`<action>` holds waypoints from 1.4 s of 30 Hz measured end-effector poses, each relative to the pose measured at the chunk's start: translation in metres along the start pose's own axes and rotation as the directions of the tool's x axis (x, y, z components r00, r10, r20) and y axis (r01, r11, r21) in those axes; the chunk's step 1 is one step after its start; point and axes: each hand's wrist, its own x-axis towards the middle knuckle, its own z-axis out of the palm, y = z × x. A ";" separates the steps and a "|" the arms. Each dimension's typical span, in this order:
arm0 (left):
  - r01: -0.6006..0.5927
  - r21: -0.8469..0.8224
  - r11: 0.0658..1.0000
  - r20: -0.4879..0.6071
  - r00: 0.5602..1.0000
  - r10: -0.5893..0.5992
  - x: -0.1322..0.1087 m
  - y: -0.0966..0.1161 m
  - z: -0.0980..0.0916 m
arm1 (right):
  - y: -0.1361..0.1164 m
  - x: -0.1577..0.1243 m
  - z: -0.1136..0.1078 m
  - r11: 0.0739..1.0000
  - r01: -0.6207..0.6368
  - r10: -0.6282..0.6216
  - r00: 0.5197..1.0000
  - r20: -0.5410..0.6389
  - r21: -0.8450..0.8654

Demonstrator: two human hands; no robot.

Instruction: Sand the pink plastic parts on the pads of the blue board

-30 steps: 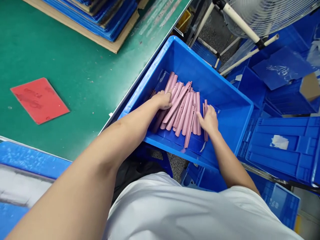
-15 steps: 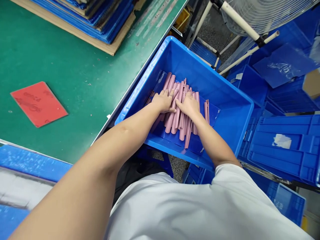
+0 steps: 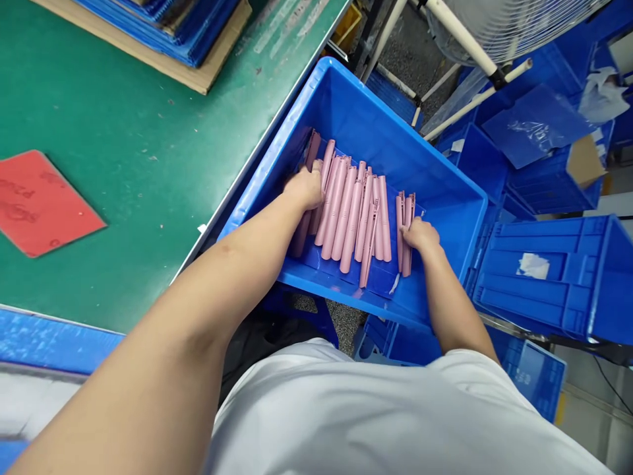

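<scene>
Inside the blue plastic bin (image 3: pixel 420 155), several long pink tube-shaped parts (image 3: pixel 352 218) lie side by side in a loose row. Some show a slot or dark detail along the side. My left hand (image 3: pixel 305 188) is closed around pink parts at the bin's left wall, its fingertips partly hidden. On the right, my right hand (image 3: pixel 421 234) has its fingers closed on a pair of pink parts (image 3: pixel 406 211) standing apart from the main row. A gap of bare blue bin floor lies between that pair and the row.
A green worktable (image 3: pixel 163 198) adjoins the bin's left side, with a red card (image 3: pixel 47 204) and a stack of blue sheets (image 3: pixel 192 46) on cardboard. A fan on a pale tubular stand (image 3: pixel 465 33) stands behind. Blue crates (image 3: pixel 544 270) are piled at the right.
My hands have moved apart from the middle of the pile, left hand to the left wall and right hand to the right. The pink parts now lie more spread and more evenly aligned.
</scene>
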 end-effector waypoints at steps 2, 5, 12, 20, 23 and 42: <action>-0.053 0.002 0.999 0.022 0.998 0.053 0.001 -0.004 -0.001 | -0.024 0.002 0.006 0.995 0.097 -0.096 0.991 -0.089 0.007; -0.154 0.053 0.987 0.089 0.985 0.149 0.002 -0.009 -0.003 | -0.082 0.009 0.014 0.877 0.480 -0.477 0.864 -0.161 -0.019; -0.093 0.061 0.994 0.092 0.992 0.087 -0.004 -0.013 -0.001 | -0.159 0.020 0.055 0.694 0.719 -0.717 0.689 -0.100 -0.025; -0.207 0.171 0.963 0.304 0.941 0.148 -0.001 -0.001 0.002 | -0.034 0.017 0.054 0.911 0.396 -0.406 0.911 -0.075 -0.112; -0.290 0.172 0.941 0.260 0.935 0.241 0.001 0.000 0.004 | -0.021 0.022 0.054 0.936 0.333 -0.345 0.932 -0.112 -0.114; -0.290 -0.013 0.957 -0.279 0.920 0.275 -0.161 -0.029 -0.008 | -0.096 0.029 0.070 0.766 0.641 -0.625 0.761 -0.172 0.051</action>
